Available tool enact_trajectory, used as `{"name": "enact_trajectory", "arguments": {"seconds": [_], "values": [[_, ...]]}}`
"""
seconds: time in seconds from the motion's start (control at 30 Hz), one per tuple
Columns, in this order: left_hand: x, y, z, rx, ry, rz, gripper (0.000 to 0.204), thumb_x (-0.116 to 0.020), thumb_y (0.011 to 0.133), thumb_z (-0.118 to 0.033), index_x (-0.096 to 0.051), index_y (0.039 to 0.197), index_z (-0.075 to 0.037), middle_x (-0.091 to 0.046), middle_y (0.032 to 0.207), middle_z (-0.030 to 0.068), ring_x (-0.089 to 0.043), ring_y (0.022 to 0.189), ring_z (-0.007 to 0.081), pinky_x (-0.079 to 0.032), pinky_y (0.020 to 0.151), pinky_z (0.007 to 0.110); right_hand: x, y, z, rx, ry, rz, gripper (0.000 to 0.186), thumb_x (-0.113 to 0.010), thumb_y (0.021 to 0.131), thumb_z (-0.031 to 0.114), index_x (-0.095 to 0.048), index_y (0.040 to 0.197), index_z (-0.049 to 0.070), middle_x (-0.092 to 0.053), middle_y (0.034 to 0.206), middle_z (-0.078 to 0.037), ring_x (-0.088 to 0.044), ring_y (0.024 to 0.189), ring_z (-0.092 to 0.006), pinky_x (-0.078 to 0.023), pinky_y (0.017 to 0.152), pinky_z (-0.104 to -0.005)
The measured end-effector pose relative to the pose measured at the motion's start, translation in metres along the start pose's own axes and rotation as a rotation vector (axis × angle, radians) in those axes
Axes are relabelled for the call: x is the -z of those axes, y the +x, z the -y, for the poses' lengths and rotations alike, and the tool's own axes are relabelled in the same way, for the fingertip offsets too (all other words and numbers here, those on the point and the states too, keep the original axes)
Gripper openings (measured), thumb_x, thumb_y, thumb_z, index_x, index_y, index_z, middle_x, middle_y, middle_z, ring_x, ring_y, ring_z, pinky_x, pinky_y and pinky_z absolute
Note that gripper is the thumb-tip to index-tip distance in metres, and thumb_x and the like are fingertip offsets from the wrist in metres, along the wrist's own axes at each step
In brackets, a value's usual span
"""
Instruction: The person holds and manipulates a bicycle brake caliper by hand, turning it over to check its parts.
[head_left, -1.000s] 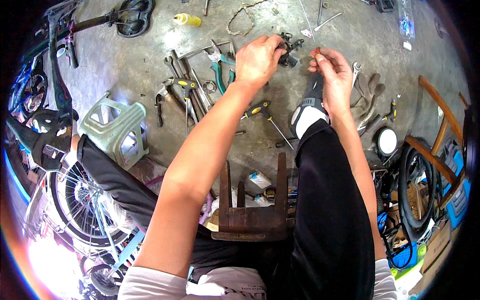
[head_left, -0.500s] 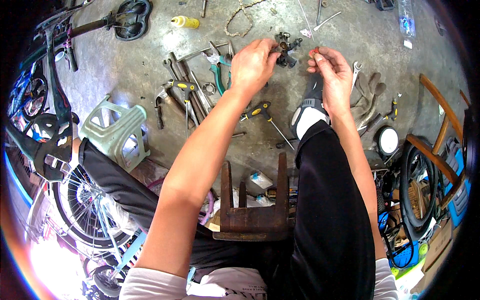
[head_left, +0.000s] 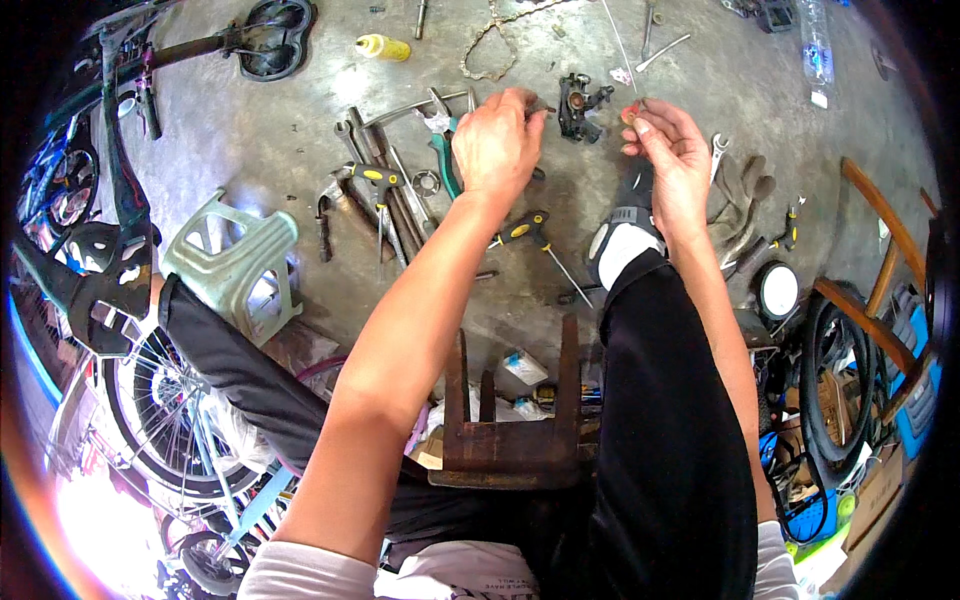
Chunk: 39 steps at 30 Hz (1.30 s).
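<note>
A black metal bike part, which looks like a brake caliper [head_left: 578,107], lies on the concrete floor between my hands. To its left, my left hand [head_left: 497,145] is closed with fingers curled. A small dark tip shows at its fingertips, but I cannot make out the thing. My right hand [head_left: 676,160], right of the caliper, pinches a small red part [head_left: 631,113] between thumb and fingers. Beneath my left hand lie pliers with green handles [head_left: 444,165], partly hidden by it. A yellow-and-black T-handle driver [head_left: 525,228] rests below the caliper.
Wrenches and a hammer [head_left: 348,180] lie left of my left arm. A chain [head_left: 487,60] and a yellow bottle [head_left: 383,47] are farther off. A green stool [head_left: 232,262] stands left. My shoe [head_left: 625,245] is beneath my right wrist; an open-end wrench [head_left: 718,150] lies beyond it.
My left hand has moved left, away from the caliper, which now shows whole. My right hand keeps its pinch on the small red part. The whole view has shifted slightly.
</note>
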<state>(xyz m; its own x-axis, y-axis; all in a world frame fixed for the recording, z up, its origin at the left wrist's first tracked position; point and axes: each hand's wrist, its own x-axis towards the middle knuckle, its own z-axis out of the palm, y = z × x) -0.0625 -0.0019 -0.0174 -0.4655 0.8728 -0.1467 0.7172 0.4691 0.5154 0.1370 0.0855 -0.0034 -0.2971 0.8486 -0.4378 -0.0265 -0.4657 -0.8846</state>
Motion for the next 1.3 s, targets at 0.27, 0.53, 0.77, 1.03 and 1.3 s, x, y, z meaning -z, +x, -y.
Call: {"name": "enact_trajectory", "arguments": {"seconds": [0.27, 0.53, 0.77, 1.03, 1.3], "values": [[-0.007, 0.014, 0.006, -0.147, 0.175, -0.056, 0.024, -0.072, 0.089, -0.031, -0.072, 0.102, -0.01, -0.073, 0.095, 0.0111, -0.071, 0.087, 0.0327, -0.051, 0.079, 0.046, -0.002, -0.001, 0.001, -0.002, -0.005, 0.006, 0.031, -0.068, 0.098, 0.005, -0.061, 0.127, -0.004, -0.072, 0.115, -0.017, -0.07, 0.093, -0.0195, -0.058, 0.078, -0.0308], [-0.009, 0.034, 0.011, -0.233, 0.279, -0.125, 0.028, -0.074, 0.088, -0.033, -0.071, 0.106, -0.012, -0.072, 0.093, 0.0082, -0.07, 0.087, 0.03, -0.049, 0.076, 0.043, -0.002, -0.002, 0.003, -0.029, -0.017, 0.015, 0.031, -0.068, 0.099, 0.007, -0.062, 0.128, -0.002, -0.072, 0.117, -0.015, -0.068, 0.092, -0.0165, -0.056, 0.079, -0.0295], [0.009, -0.026, -0.02, 0.042, -0.161, -0.118, 0.025, -0.075, 0.088, -0.018, -0.072, 0.11, -0.006, -0.072, 0.09, 0.0125, -0.069, 0.074, 0.0269, -0.054, 0.07, 0.04, -0.009, -0.003, 0.002, -0.006, -0.103, 0.106, 0.031, -0.071, 0.096, 0.004, -0.063, 0.126, 0.0, -0.073, 0.108, -0.012, -0.069, 0.09, -0.0154, -0.057, 0.077, -0.0285], [0.004, -0.047, -0.064, 0.625, -1.046, 0.063, 0.019, -0.07, 0.096, -0.008, -0.071, 0.11, 0.004, -0.073, 0.089, 0.0058, -0.062, 0.069, 0.0087, -0.049, 0.064, 0.024, -0.014, -0.008, 0.0, -0.02, -0.328, 0.186, 0.032, -0.073, 0.092, 0.001, -0.066, 0.123, 0.001, -0.076, 0.102, -0.007, -0.069, 0.091, -0.0104, -0.055, 0.081, -0.0258], [0.001, -0.039, -0.058, 0.661, -1.131, 0.107, 0.016, -0.072, 0.095, -0.008, -0.072, 0.107, 0.002, -0.074, 0.088, 0.004, -0.063, 0.07, 0.008, -0.045, 0.06, 0.023, -0.014, -0.006, 0.003, -0.03, -0.316, 0.196, 0.03, -0.073, 0.093, 0.003, -0.067, 0.123, 0.001, -0.075, 0.104, -0.008, -0.069, 0.093, -0.0115, -0.055, 0.083, -0.0269]]}}
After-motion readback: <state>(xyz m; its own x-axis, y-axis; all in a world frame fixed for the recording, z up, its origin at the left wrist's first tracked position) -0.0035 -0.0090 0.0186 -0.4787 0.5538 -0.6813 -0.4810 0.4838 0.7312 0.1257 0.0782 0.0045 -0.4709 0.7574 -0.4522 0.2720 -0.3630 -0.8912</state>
